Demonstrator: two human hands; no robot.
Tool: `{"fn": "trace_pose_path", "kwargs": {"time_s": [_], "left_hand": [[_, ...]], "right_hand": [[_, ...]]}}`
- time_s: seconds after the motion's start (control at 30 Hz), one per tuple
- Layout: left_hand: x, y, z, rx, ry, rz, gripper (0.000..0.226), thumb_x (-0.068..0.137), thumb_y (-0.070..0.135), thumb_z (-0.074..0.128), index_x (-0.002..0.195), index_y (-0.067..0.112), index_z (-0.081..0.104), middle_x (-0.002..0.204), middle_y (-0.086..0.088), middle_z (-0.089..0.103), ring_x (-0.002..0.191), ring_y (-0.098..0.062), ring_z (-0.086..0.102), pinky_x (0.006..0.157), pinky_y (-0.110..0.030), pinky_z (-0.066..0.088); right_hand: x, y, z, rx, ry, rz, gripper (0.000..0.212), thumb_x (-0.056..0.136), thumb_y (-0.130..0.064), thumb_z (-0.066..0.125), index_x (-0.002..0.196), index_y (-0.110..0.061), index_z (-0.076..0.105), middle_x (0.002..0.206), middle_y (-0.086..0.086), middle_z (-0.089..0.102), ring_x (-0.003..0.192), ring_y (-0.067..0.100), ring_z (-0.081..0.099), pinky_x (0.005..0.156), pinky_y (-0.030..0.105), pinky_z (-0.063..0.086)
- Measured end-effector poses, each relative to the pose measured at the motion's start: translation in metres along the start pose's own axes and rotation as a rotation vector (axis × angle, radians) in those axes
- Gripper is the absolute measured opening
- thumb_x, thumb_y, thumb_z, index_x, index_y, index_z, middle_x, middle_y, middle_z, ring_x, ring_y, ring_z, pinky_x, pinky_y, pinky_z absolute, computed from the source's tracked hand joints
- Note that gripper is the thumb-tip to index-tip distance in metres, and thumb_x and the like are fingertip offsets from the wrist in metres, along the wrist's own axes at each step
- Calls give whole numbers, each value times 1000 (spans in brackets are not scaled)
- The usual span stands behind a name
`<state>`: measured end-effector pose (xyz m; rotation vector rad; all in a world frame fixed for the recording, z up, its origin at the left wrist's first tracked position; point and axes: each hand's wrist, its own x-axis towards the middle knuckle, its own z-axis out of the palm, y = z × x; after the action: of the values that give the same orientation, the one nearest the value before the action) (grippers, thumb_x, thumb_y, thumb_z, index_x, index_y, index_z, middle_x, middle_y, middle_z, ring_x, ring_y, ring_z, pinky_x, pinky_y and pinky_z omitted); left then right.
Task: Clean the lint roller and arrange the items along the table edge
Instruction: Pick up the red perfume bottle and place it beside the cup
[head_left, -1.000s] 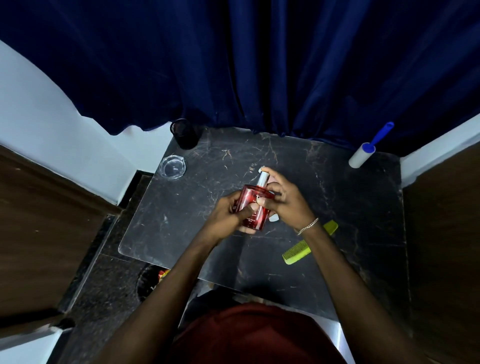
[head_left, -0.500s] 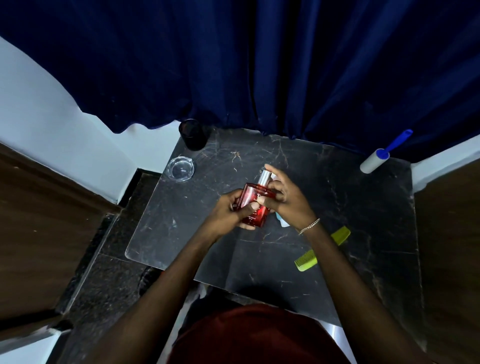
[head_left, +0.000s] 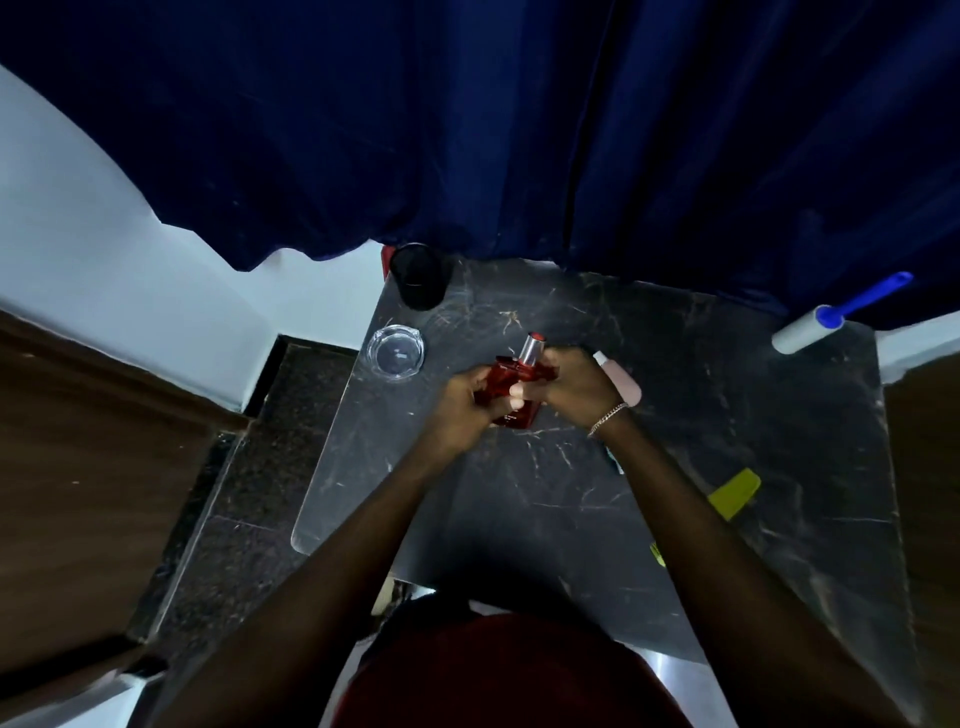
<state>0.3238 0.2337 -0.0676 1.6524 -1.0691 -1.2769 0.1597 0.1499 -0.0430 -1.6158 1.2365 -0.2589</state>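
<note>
- The lint roller (head_left: 804, 332) lies at the upper right of the frame, on the far right corner of the counter (head_left: 727, 415), its blue handle pointing up and right toward the curtain (head_left: 519, 130). The white roll looks clean from here, though the view is too dim to rule out lint on it.
- Risk: the roller sits at the corner's edge; a careless reach could knock it off.
- Both hands are at frame centre, the left hand (head_left: 460, 397) and right hand (head_left: 576, 384) clenched together on a red perfume bottle (head_left: 511, 384), held above the counter.
- Risk: it looks like glass, so a slip could crack it on the stone.
- A pale pink tube (head_left: 623, 382) lies just right of the hands; a sweeping wrist might roll it.
- Further out: a glass ashtray (head_left: 396, 352), a black cup (head_left: 418, 278), and a green comb (head_left: 735, 492) at right.
</note>
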Motion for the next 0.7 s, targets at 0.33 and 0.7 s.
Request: {"fn": "trace_pose_path", "kwargs": {"time_s": [0.33,0.7], "left_hand": [[100,9,-48,519,170,-53,23,91,19,73,110,8,76,108,-15,78,102,-29,73,85,-35,53],[171,-28,-54,395,35,-159,46,89,7,63,135,15,56,127,-15,68,118,-36,63,104,-49,51]], "right_hand": [[104,-26,36,-86,157,46,44,75,-16,81,117,-10,70,110,11,76,103,25,71,99,37,55],[205,-11,41,-146,246,65,43,81,-9,75,123,-14,68,117,14,73,117,31,60,99,27,41]]}}
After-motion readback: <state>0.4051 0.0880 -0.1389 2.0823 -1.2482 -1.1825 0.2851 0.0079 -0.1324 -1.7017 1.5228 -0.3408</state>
